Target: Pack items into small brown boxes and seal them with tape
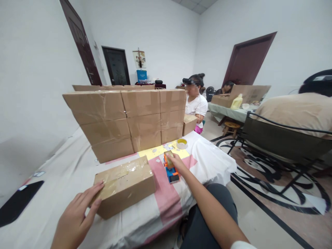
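Note:
A closed cardboard box (127, 186) lies on the cloth-covered table in front of me, with shiny clear tape along its top. My left hand (80, 211) rests on the box's left end, fingers stretched over the top edge and thumb against the near side. To the right of the box, my right hand (176, 162) is closed on a blue and orange tape dispenser (171, 173) near the tabletop. Its fingers partly hide the tape roll. A loose roll of tape (182, 143) lies just beyond the dispenser.
Stacked cardboard boxes (144, 119) form a wall across the table's far side. A black flat object (20, 202) lies at the left. Across the table sits a person in a white shirt (197, 105). A folding chair (282, 141) with another person stands at the right.

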`<state>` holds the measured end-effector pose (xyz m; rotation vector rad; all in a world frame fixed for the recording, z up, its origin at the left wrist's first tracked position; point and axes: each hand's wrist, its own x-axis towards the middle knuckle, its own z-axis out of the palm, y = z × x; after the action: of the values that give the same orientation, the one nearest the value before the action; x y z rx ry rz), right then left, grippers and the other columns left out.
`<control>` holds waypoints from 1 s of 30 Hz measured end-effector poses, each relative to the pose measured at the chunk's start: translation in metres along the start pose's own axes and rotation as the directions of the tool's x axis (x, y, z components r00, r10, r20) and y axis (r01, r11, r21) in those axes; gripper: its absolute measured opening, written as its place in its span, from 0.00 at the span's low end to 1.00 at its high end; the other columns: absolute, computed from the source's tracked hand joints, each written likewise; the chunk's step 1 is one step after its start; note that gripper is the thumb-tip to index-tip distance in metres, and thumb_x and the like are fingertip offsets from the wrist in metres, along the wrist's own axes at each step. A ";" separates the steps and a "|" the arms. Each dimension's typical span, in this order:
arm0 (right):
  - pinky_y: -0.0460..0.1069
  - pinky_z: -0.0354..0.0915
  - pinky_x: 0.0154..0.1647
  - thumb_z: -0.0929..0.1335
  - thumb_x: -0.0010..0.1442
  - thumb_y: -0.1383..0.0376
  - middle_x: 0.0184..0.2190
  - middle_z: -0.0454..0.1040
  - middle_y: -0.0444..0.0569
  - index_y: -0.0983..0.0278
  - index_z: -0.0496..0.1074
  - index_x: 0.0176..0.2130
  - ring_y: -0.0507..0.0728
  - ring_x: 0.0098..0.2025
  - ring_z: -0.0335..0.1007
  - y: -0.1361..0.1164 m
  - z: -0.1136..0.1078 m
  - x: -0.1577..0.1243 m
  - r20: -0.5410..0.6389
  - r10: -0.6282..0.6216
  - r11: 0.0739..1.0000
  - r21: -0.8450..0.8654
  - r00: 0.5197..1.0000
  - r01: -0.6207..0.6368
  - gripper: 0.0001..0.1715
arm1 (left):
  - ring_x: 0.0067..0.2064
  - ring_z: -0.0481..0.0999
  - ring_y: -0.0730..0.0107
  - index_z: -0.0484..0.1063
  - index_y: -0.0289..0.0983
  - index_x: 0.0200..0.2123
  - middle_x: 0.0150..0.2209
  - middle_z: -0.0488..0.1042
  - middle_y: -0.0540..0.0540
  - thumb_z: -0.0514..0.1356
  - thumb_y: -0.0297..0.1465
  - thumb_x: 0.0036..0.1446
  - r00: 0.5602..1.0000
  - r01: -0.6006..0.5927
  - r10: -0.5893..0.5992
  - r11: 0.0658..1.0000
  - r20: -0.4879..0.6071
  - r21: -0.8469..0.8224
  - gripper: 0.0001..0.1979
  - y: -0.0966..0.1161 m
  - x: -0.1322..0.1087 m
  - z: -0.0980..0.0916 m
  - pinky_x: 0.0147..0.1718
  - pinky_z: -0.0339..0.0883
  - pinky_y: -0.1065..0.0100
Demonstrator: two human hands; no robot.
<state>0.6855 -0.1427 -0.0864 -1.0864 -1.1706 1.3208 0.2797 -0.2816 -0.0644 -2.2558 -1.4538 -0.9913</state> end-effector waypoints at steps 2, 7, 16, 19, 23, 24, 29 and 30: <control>0.47 0.67 0.24 0.73 0.49 0.38 0.25 0.78 0.51 0.64 0.68 0.35 0.55 0.24 0.74 0.000 0.000 0.000 -0.002 -0.002 1.000 -0.005 1.000 0.002 0.34 | 0.49 0.79 0.57 0.68 0.45 0.58 0.53 0.79 0.45 0.50 0.46 0.68 1.000 0.006 -0.006 1.000 0.002 -0.007 0.21 0.000 0.000 0.000 0.47 0.71 0.60; 0.47 0.67 0.24 0.73 0.50 0.38 0.25 0.78 0.51 0.64 0.68 0.34 0.55 0.24 0.75 0.001 0.001 0.000 -0.002 -0.003 1.000 -0.012 1.000 0.003 0.34 | 0.50 0.79 0.56 0.68 0.46 0.58 0.54 0.79 0.45 0.50 0.46 0.67 1.000 0.027 -0.027 0.999 0.011 -0.022 0.21 -0.001 -0.001 0.001 0.48 0.72 0.59; 0.46 0.67 0.23 0.73 0.50 0.37 0.25 0.78 0.51 0.64 0.67 0.34 0.55 0.24 0.74 0.000 0.001 0.000 -0.002 -0.005 1.000 -0.017 1.000 0.005 0.34 | 0.51 0.78 0.57 0.67 0.45 0.59 0.54 0.78 0.45 0.50 0.45 0.68 1.000 0.015 -0.014 1.000 0.020 -0.020 0.21 -0.004 -0.003 0.004 0.49 0.70 0.60; 0.46 0.67 0.24 0.73 0.50 0.38 0.25 0.78 0.51 0.64 0.67 0.34 0.55 0.24 0.75 -0.001 0.001 -0.001 -0.001 -0.010 1.000 -0.016 1.000 0.010 0.34 | 0.51 0.78 0.57 0.67 0.45 0.59 0.54 0.78 0.45 0.50 0.45 0.68 1.000 0.018 -0.018 1.000 0.015 -0.012 0.21 -0.003 -0.003 0.004 0.50 0.70 0.59; 0.47 0.68 0.24 0.73 0.50 0.38 0.25 0.78 0.51 0.64 0.68 0.34 0.55 0.25 0.75 -0.001 0.001 -0.001 0.000 -0.011 1.000 -0.011 1.000 0.011 0.33 | 0.51 0.78 0.58 0.67 0.45 0.58 0.54 0.78 0.45 0.50 0.45 0.68 1.000 0.011 -0.011 1.000 0.017 -0.009 0.21 -0.003 -0.003 0.003 0.49 0.70 0.59; 0.47 0.68 0.25 0.73 0.50 0.38 0.25 0.78 0.51 0.64 0.68 0.34 0.55 0.25 0.75 0.000 0.001 -0.001 -0.001 -0.011 1.000 -0.010 1.000 0.011 0.33 | 0.51 0.78 0.57 0.67 0.45 0.58 0.54 0.78 0.45 0.50 0.45 0.68 1.000 0.016 -0.016 1.000 0.021 -0.009 0.21 -0.003 -0.003 0.003 0.49 0.71 0.59; 0.47 0.68 0.25 0.73 0.50 0.38 0.25 0.78 0.51 0.64 0.68 0.34 0.55 0.25 0.75 0.003 0.000 0.001 -0.002 -0.009 1.000 -0.011 1.000 0.009 0.33 | 0.51 0.79 0.56 0.68 0.46 0.58 0.54 0.78 0.45 0.50 0.46 0.67 0.999 0.047 -0.046 0.999 0.024 -0.017 0.21 -0.002 -0.002 0.003 0.49 0.71 0.58; 0.47 0.68 0.25 0.73 0.50 0.38 0.25 0.78 0.51 0.64 0.68 0.34 0.55 0.25 0.75 0.004 0.000 0.002 -0.002 -0.009 1.000 -0.012 1.000 0.009 0.33 | 0.51 0.79 0.56 0.68 0.46 0.58 0.54 0.78 0.45 0.50 0.46 0.67 0.999 0.049 -0.049 0.999 0.022 -0.023 0.21 -0.001 -0.002 0.003 0.49 0.71 0.58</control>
<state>0.6852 -0.1412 -0.0903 -1.0896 -1.1816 1.3069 0.2792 -0.2804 -0.0679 -2.2637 -1.5210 -1.0067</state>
